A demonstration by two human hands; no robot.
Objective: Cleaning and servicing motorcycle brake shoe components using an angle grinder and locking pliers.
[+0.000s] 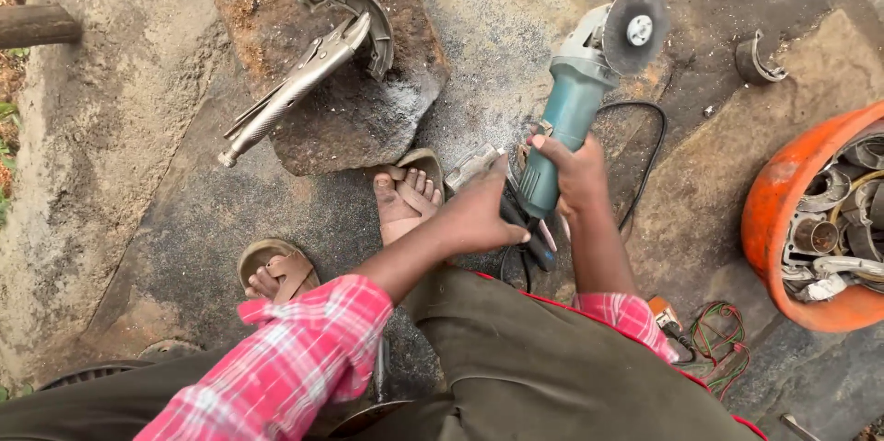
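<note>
My right hand (575,174) grips the teal body of an angle grinder (571,105). Its grey disc (635,27) points up and away from me, off the ground. My left hand (479,215) is closed just left of the grinder's rear end, and a grey metal piece (471,165) sticks out above its thumb. The grinder's black cord (649,142) loops to the right. On a flat stone block (368,119) lie locking pliers (295,87) clamped on a curved metal shoe (368,13).
My feet in brown sandals (410,192) (276,271) rest on the rough concrete below the stone. An orange tub (769,220) of metal parts stands at the right. A curved metal part (760,59) lies at the upper right, coloured wires (718,330) by my right knee, and a log (37,25) at the far left.
</note>
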